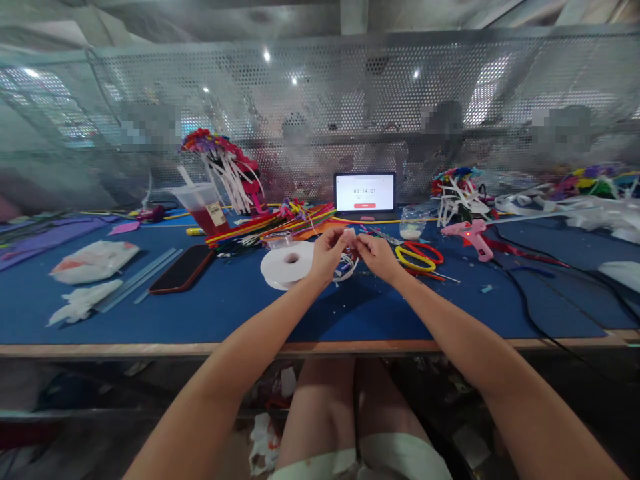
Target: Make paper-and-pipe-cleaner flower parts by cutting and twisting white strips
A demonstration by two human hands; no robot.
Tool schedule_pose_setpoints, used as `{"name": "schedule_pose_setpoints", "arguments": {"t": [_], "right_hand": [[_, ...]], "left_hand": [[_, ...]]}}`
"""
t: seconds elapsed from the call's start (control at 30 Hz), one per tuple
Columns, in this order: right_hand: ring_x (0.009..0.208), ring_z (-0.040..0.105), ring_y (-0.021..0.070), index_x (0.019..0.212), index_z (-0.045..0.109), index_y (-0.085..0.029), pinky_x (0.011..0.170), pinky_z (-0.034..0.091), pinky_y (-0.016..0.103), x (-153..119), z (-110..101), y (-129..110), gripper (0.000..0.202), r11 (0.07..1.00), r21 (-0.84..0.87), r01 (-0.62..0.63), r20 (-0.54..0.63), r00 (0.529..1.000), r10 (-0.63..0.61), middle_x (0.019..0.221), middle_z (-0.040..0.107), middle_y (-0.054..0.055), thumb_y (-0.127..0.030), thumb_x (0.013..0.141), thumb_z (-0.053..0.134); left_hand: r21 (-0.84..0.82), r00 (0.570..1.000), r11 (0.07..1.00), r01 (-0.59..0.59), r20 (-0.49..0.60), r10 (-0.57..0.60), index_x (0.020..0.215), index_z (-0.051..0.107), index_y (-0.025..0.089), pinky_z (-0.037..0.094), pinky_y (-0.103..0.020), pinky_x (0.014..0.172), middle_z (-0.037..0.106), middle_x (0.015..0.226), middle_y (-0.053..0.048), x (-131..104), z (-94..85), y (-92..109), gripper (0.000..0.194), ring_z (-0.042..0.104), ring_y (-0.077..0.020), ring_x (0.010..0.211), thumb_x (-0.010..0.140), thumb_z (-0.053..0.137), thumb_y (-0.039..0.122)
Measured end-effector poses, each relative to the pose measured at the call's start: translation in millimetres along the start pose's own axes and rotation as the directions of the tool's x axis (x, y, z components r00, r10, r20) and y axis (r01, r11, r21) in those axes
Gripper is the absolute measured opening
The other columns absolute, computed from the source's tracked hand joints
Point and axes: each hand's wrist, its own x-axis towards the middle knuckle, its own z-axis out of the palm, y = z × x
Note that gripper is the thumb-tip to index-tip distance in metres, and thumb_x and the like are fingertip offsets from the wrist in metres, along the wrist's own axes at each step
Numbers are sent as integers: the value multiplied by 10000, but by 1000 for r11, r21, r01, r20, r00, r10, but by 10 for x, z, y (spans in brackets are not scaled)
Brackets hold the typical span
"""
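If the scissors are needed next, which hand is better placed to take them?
The right hand, probably: the scissors lie close beside it, while the left hand is farther away. Both hands are busy at a white piece.

Your single view looks from your head, forward and down across the table (280, 323). It is near enough for your left hand (327, 253) and right hand (377, 257) to sit mid-view, faces the perforated metal panel (325, 87) past the far edge, and takes in your thighs (325, 413) below the near edge.
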Motion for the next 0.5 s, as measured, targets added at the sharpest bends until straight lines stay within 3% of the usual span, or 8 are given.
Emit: {"name": "schedule_pose_setpoints", "arguments": {"t": [0.07,0.13,0.2,0.3,0.37,0.5], "right_hand": [[535,457,131,626,436,-209,553,305,261,2,-5,16,313,1000,-23,-18,-53,998,17,564,527,3,-381,872,349],[529,436,132,602,407,-211,541,282,266,3,-4,32,320,999,-40,-33,-85,996,29,548,490,0,-386,865,358],[527,435,134,585,391,-212,538,273,268,2,4,45,327,998,-44,-41,-89,995,37,539,477,-1,-392,858,372],[531,464,132,587,412,-210,545,298,261,1,20,62,336,999,-19,-45,-50,998,44,541,508,-3,-391,865,358],[541,486,130,589,436,-209,548,315,254,2,18,77,339,999,-1,-44,-17,999,44,547,533,-6,-383,868,352],[535,482,128,573,461,-206,538,303,252,7,-45,99,347,999,-7,-46,-8,999,46,533,524,-12,-391,858,386]], "left_hand": [[-9,998,1000,24,54,-24,768,518,168,438,-235,571,540,663,19,-13,13,-14,215,512,-87,570,732,591,366],[97,996,995,-8,87,-1,760,490,173,417,-233,557,516,650,23,-27,9,-26,193,500,-91,562,760,555,354],[281,992,954,-103,105,76,750,463,182,377,-230,544,486,631,29,-37,-9,-30,152,473,-93,551,791,509,321],[516,965,816,-260,156,209,728,433,194,320,-233,543,448,611,36,-44,-45,-15,126,423,-95,540,817,462,278],[570,951,761,-308,194,239,721,422,199,299,-235,544,436,607,37,-43,-60,0,128,403,-96,537,827,442,266],[554,948,773,-309,248,201,715,423,203,286,-231,533,428,592,41,-53,-53,15,123,386,-97,525,826,437,253]]}}
